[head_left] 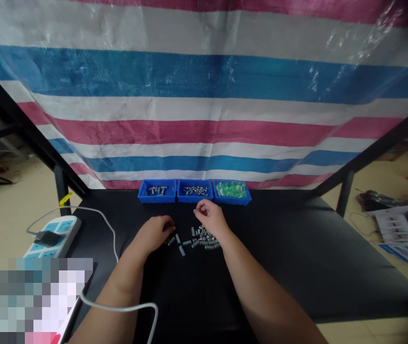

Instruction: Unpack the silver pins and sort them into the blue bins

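My left hand (156,232) rests low over the black table, its fingers curled together beside a few loose grey cylinders (181,250). Whatever those fingers may hold is hidden. My right hand (211,217) hovers just in front of the blue bins, thumb and forefinger pinched; anything between them is too small to make out. Below the right hand lies a pile of short grey metal cylinders (200,237), partly covered by the wrist.
Along the back edge stand three blue bins: a left bin (157,199) with metal pins, a middle bin (194,198) with small screw-like parts, a right bin (232,200) with green plastic pieces. A power strip (68,224) and white cable (118,308) lie left. Striped sheeting (204,110) hangs behind.
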Demonstrator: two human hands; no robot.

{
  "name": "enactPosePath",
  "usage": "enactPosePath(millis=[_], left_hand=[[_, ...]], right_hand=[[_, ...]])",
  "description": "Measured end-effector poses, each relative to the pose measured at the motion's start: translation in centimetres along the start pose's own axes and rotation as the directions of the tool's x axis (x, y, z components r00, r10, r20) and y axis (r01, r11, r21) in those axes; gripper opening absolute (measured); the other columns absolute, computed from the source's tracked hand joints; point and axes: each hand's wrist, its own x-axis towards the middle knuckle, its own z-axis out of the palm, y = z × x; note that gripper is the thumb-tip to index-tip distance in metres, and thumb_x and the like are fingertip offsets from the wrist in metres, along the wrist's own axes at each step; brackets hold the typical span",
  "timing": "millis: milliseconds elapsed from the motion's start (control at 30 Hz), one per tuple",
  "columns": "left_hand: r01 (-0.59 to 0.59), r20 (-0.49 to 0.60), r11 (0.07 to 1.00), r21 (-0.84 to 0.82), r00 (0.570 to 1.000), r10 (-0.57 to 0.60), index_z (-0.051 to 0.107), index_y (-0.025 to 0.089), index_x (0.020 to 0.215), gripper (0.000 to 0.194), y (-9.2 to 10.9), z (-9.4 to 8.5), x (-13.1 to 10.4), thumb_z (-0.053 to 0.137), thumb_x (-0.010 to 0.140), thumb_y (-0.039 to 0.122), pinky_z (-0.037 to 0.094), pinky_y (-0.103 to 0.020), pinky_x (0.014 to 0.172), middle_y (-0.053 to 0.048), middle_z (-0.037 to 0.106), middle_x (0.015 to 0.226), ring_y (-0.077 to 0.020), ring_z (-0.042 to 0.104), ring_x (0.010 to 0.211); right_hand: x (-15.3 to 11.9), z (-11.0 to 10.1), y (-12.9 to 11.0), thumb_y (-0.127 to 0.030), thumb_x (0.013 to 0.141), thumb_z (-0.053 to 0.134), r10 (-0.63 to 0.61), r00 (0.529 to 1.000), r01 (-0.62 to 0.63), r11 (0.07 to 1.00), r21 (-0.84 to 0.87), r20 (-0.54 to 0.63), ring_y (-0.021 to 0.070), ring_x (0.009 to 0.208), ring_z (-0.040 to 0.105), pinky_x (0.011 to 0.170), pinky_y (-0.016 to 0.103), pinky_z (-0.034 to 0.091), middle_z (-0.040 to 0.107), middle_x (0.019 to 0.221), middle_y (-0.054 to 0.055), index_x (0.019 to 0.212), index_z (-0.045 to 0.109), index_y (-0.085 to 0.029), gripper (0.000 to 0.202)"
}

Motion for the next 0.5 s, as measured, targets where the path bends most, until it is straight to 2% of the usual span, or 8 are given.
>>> enactPosePath(millis=[100,167,200,267,400,500], left_hand=[[-0.037,-0.021,0.999,-0.019,0.999,0.037,0.074,0.023,0.093,0.020,-0.3,-0.1,0.0,0.057,0.088,0.031,0.042,-0.029,0.072,-0.005,0.073,0.090,-0.0197,0.064,0.079],[-0.032,-0.023,0.998,-0.057,0.999,0.030,0.075,0.023,0.093,0.020,-0.6,-0.3,-0.1,0.060,0.085,0.033,0.044,-0.029,0.073,-0.005,0.072,0.090,-0.0196,0.065,0.080],[-0.025,-0.025,0.997,-0.074,0.999,0.024,0.076,0.023,0.093,0.020,-0.7,-0.4,-0.2,0.062,0.083,0.033,0.045,-0.029,0.073,-0.004,0.072,0.090,-0.0195,0.065,0.080],[-0.014,-0.018,0.995,-0.097,1.000,0.012,0.077,0.023,0.094,0.021,-0.8,-0.6,-0.2,0.065,0.079,0.033,0.045,-0.028,0.073,-0.004,0.073,0.088,-0.0193,0.066,0.079],[0.007,0.010,0.996,-0.092,1.000,-0.006,0.077,0.023,0.092,0.023,-0.5,-0.6,-0.4,0.065,0.073,0.026,0.045,-0.027,0.068,-0.002,0.073,0.081,-0.0184,0.066,0.073],[0.016,-0.006,0.998,-0.068,1.000,-0.017,0.076,0.023,0.089,0.027,-0.4,-0.4,-0.5,0.062,0.066,0.016,0.042,-0.027,0.065,-0.001,0.072,0.078,-0.0180,0.065,0.071]], right_hand=[[0.5,0.5,-0.4,-0.036,0.079,0.070,-0.047,0.996,0.063,0.973,0.224,-0.075,0.0166,0.077,0.068,0.067,0.029,0.059,0.068,0.095,0.005,0.113,0.060,-0.022,0.038],[0.5,0.8,-0.5,-0.033,0.077,0.072,-0.086,0.991,0.114,0.952,0.284,-0.107,0.0190,0.096,0.068,0.080,0.033,0.060,0.064,0.119,0.010,0.128,0.053,-0.024,0.055],[0.4,0.9,-0.5,-0.031,0.078,0.072,-0.099,0.989,0.126,0.952,0.278,-0.109,0.0195,0.100,0.067,0.082,0.034,0.060,0.061,0.125,0.011,0.131,0.051,-0.025,0.058],[0.1,0.9,-0.3,-0.029,0.079,0.070,-0.119,0.986,0.142,0.967,0.213,-0.116,0.0186,0.097,0.067,0.076,0.032,0.060,0.059,0.125,0.012,0.127,0.053,-0.024,0.051],[-0.4,0.4,0.0,-0.026,0.082,0.065,-0.187,0.978,0.189,0.982,0.010,-0.095,0.0131,0.075,0.063,0.058,0.024,0.053,0.060,0.110,0.008,0.105,0.063,-0.021,0.024],[-0.5,-0.1,0.0,-0.024,0.083,0.063,-0.218,0.975,0.213,0.973,-0.092,-0.047,0.0104,0.064,0.057,0.056,0.023,0.050,0.060,0.097,0.005,0.097,0.065,-0.020,0.014]])
